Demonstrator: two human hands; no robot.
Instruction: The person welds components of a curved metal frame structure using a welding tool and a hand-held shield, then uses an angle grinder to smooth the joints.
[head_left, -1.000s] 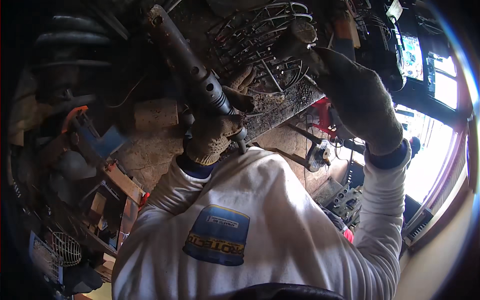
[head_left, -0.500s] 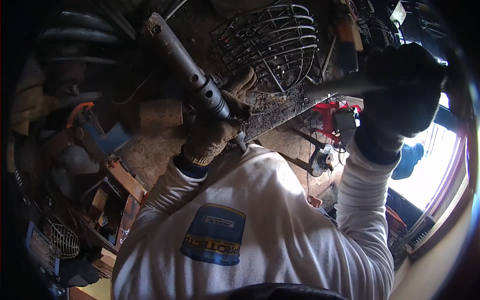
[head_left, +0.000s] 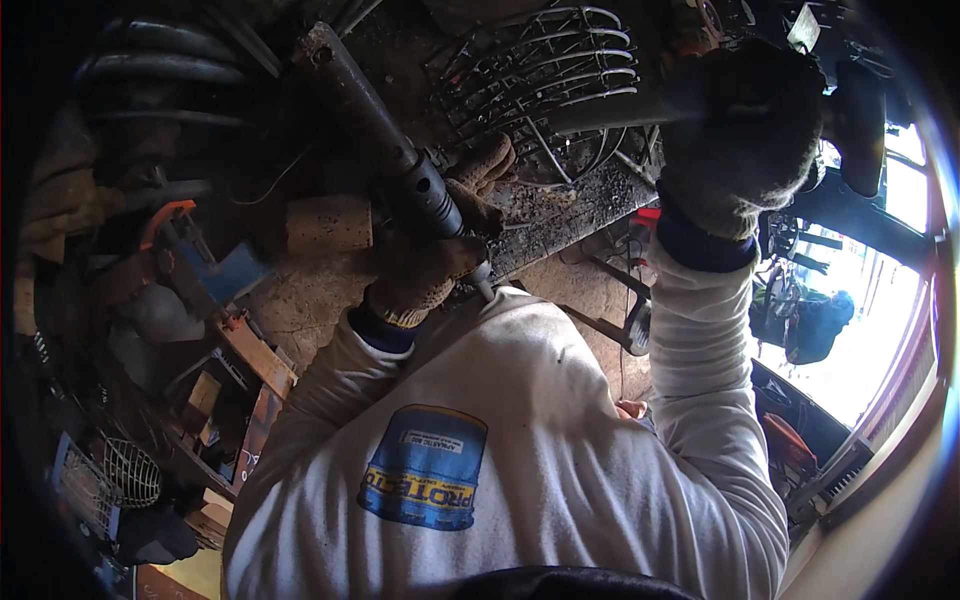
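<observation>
My gloved left hand (head_left: 415, 280) is closed around the lower end of a dark metal shaft (head_left: 372, 125). The shaft slants up to the far left, with round holes along it and grooved rings near my grip. Its narrow lower tip comes close to my white sweatshirt. More gloved fingers (head_left: 485, 165) show beyond the shaft; I cannot tell whose they are. At the right, my gloved right hand (head_left: 745, 140) is raised and closed on a hammer (head_left: 860, 130). The hammer's handle points left, and its dark head is beyond the hand on the right.
A curved wire rack (head_left: 550, 65) lies beyond a dirty, dark bench (head_left: 590, 215). Left of my left hand is a brown block (head_left: 328, 224), with a blue and orange metal tool (head_left: 215, 265) farther left. A wire guard (head_left: 130, 472) stands at lower left. Bright daylight enters at right.
My right hand has swung left and slightly away from me with the hammer, whose head now shows plainly. My left hand and the shaft have barely moved.
</observation>
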